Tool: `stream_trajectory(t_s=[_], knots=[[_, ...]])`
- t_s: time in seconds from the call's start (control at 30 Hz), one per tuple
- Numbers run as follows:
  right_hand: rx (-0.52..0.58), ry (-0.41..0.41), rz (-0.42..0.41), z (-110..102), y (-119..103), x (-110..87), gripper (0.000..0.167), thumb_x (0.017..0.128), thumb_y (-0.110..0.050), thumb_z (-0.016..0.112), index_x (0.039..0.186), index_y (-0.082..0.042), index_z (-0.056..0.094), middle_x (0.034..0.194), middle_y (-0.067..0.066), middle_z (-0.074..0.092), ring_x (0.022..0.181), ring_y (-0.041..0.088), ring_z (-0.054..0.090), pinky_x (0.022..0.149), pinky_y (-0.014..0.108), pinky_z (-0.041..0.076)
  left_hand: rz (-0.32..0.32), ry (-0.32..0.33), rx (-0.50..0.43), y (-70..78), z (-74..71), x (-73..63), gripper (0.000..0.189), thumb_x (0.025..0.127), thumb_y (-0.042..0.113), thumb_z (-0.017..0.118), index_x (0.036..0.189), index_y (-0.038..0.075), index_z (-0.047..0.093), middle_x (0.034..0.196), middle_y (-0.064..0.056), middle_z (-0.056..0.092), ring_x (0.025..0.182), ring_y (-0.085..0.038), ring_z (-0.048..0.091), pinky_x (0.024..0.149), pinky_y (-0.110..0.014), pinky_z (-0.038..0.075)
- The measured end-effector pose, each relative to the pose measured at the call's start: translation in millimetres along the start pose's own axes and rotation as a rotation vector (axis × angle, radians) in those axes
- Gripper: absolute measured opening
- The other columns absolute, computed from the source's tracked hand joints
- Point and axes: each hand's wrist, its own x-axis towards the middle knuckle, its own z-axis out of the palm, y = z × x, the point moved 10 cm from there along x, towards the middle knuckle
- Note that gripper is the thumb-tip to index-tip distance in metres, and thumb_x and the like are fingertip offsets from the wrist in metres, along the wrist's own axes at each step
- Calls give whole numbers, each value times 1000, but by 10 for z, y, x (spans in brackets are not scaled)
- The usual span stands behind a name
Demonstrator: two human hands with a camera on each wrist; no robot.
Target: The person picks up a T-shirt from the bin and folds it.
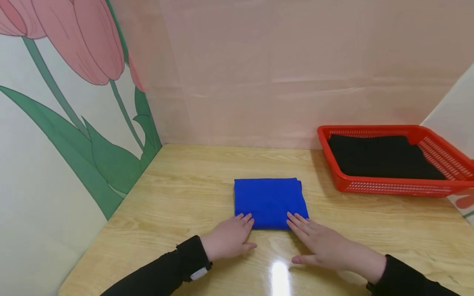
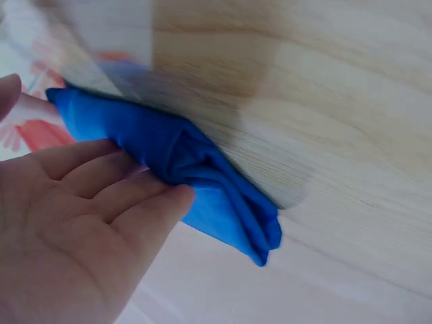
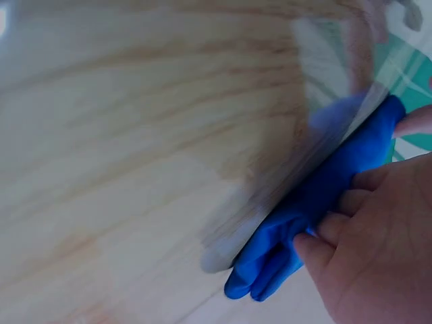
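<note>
A blue cloth (image 1: 269,199), folded into a flat, roughly rectangular bundle, lies on the wooden table. The fingertips of my left hand (image 1: 231,236) rest on its near left corner, thumb spread away from it. On the near right corner lie the fingers of my right hand (image 1: 322,242), extended, with the thumb apart on the table side. In the left wrist view the blue cloth (image 2: 128,128) shows its folded layers at one end, beside the fingers. The right wrist view shows layered folds of the blue cloth (image 3: 324,196) under the other hand.
A red plastic basket (image 1: 392,187) with perforated sides stands at the back right, holding black fabric (image 1: 381,158). Behind the wooden table (image 1: 177,185) rises a pinkish covered wall (image 1: 277,74). A tulip-patterned panel (image 1: 40,156) borders the left side.
</note>
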Motion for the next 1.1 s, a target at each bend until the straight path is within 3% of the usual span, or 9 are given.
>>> stream_trajectory(t_s=[0.1, 0.33, 0.77, 1.1], knots=[[-7, 2, 15, -16, -10, 40, 94, 90, -72, 40, 152, -3, 28, 159, 16, 20, 144, 39, 19, 109, 56, 27, -6, 6, -18, -77, -9, 61, 65, 100, 47, 49, 147, 3, 41, 153, -11, 36, 142, -25, 30, 112, -37, 27], [-78, 48, 4, -75, 48, 182, 94, 91, -69, 42, 150, 3, 30, 156, 23, 22, 141, 44, 22, 108, 57, 28, -13, 48, 37, -211, -64, 199, 65, 100, 46, 51, 147, 1, 41, 152, -12, 37, 141, -26, 31, 112, -36, 27], [-37, 8, 40, -49, 371, 446, 94, 92, -66, 47, 152, 3, 25, 158, 22, 16, 143, 43, 17, 109, 57, 25, -70, 61, 61, -459, -50, 484, 70, 100, 51, 46, 148, 2, 38, 154, -12, 33, 142, -27, 29, 113, -39, 26], [8, 21, 32, -78, 511, 568, 92, 93, -62, 50, 150, 6, 25, 156, 26, 18, 142, 47, 17, 108, 61, 23, -72, 29, -95, -600, -139, 607, 66, 101, 47, 46, 149, 4, 37, 155, -10, 32, 143, -26, 27, 114, -39, 25]])
